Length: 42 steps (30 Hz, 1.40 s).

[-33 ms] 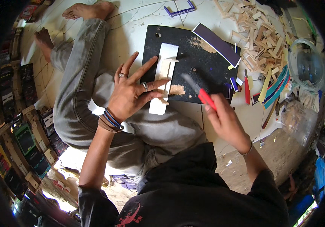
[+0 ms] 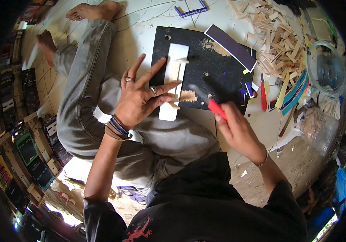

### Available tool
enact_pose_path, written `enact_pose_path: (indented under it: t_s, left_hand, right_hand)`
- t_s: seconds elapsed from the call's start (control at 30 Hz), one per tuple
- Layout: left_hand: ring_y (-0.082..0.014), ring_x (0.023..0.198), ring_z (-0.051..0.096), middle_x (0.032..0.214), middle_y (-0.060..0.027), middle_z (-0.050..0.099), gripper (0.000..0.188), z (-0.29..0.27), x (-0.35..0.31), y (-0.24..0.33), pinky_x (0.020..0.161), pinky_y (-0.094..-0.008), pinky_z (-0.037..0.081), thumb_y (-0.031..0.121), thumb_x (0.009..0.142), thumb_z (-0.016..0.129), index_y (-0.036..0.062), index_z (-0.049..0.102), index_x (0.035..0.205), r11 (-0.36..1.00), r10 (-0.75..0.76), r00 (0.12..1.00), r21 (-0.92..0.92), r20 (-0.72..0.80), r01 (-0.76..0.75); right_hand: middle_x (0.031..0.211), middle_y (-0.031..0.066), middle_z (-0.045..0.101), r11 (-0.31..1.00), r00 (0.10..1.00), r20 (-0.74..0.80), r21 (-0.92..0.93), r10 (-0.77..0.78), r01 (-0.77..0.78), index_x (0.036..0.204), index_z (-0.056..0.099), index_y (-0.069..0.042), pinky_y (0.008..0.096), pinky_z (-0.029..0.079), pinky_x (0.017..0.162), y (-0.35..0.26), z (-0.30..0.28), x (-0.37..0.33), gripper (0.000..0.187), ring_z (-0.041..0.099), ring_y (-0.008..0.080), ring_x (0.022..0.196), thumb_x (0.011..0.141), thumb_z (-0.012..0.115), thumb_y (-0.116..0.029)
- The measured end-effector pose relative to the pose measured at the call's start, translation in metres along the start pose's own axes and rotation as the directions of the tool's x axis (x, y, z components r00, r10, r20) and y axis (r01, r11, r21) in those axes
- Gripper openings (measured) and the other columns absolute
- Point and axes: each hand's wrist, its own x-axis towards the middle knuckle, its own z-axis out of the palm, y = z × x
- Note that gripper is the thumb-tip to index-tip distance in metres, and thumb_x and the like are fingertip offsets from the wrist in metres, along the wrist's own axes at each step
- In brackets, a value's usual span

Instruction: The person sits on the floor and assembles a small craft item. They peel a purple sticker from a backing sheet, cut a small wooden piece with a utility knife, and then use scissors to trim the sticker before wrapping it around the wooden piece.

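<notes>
My left hand (image 2: 134,94) is spread wide, its fingertips pressing on a white strip (image 2: 178,51) and a small U-shaped wooden piece (image 2: 174,72) lying on it. The strip rests along the left side of a worn black board (image 2: 209,72) and overhangs its near edge. My right hand (image 2: 239,129) is closed around the red handle of a knife (image 2: 216,109). Its blade is smeared by motion and points up and left over the board, apart from the strip.
A dark curved strip (image 2: 231,47) lies across the board's far right corner. Beyond it is a heap of small wooden pieces (image 2: 280,44). Another red-handled cutter (image 2: 263,94) lies to the right, near coloured strips (image 2: 296,94) and a clear plastic container (image 2: 326,68). A purple U-shaped piece (image 2: 191,12) lies on the tiles.
My right hand and the knife have shifted slightly left, the blade tip dipping nearer the white strip. The strip has moved a touch away from me; my left hand stays nearly in place.
</notes>
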Motion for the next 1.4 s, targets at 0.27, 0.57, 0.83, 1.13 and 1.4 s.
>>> enact_pose_path:
  t_s: [0.27, 0.57, 0.83, 1.13, 1.4]
  left_hand:
    - [-0.0351, 0.141, 0.043, 0.143, 0.0037, 0.061, 0.034, 0.001, 0.011, -0.008, 0.114, -0.0464, 0.033, 0.035, 0.079, 0.077, 0.0312, 0.08, 0.112, 1.0, 0.02, 0.999, -0.008, -0.049, -0.021]
    - [-0.033, 0.143, 0.043, 0.145, 0.0013, 0.061, 0.032, -0.001, 0.013, -0.011, 0.113, -0.046, 0.032, 0.036, 0.083, 0.074, 0.0332, 0.079, 0.114, 1.0, 0.0, 0.999, -0.031, 0.045, 0.002]
    - [-0.0293, 0.14, 0.046, 0.148, 0.0079, 0.057, 0.036, -0.006, 0.019, -0.01, 0.109, -0.0476, 0.034, 0.039, 0.079, 0.076, 0.04, 0.077, 0.115, 1.0, 0.001, 0.997, 0.027, 0.074, -0.003]
    - [-0.0246, 0.141, 0.045, 0.147, 0.0133, 0.057, 0.037, -0.008, 0.021, -0.007, 0.11, -0.0513, 0.033, 0.041, 0.08, 0.075, 0.0444, 0.075, 0.117, 0.99, 0.022, 0.995, 0.14, 0.099, -0.036]
    - [-0.0232, 0.146, 0.041, 0.142, 0.0159, 0.061, 0.03, -0.011, 0.025, -0.009, 0.112, -0.0555, 0.029, 0.043, 0.082, 0.075, 0.0465, 0.075, 0.111, 0.978, 0.074, 0.985, 0.18, 0.158, -0.103]
  right_hand:
    - [0.085, 0.0103, 0.056, 0.929, 0.983, 0.182, -0.361, -0.012, 0.078, 0.153, 0.046, -0.027, 0.0376, 0.054, 0.056, 0.004, -0.007, 0.011, 0.059, 0.063, 0.027, 0.061, 0.098, 0.063, -0.014]
    - [0.08, 0.007, 0.051, 0.906, 0.978, 0.201, -0.401, -0.06, 0.138, 0.152, 0.048, -0.031, 0.0356, 0.055, 0.051, 0.012, 0.005, 0.017, 0.065, 0.058, 0.0206, 0.053, 0.092, 0.063, -0.012]
    - [0.078, 0.0052, 0.05, 0.909, 0.973, 0.227, -0.395, -0.042, 0.131, 0.151, 0.051, -0.026, 0.0341, 0.056, 0.057, 0.007, 0.0, 0.02, 0.068, 0.058, 0.0191, 0.059, 0.087, 0.068, -0.008]
    - [0.077, 0.0043, 0.047, 0.912, 0.973, 0.221, -0.383, -0.062, 0.146, 0.151, 0.051, -0.025, 0.0333, 0.054, 0.055, 0.005, 0.0, 0.021, 0.067, 0.055, 0.0186, 0.057, 0.088, 0.066, -0.008]
    - [0.076, 0.0053, 0.046, 0.898, 0.974, 0.22, -0.415, -0.055, 0.144, 0.151, 0.05, -0.025, 0.0326, 0.054, 0.053, 0.004, 0.002, 0.02, 0.067, 0.055, 0.0184, 0.055, 0.088, 0.064, -0.007]
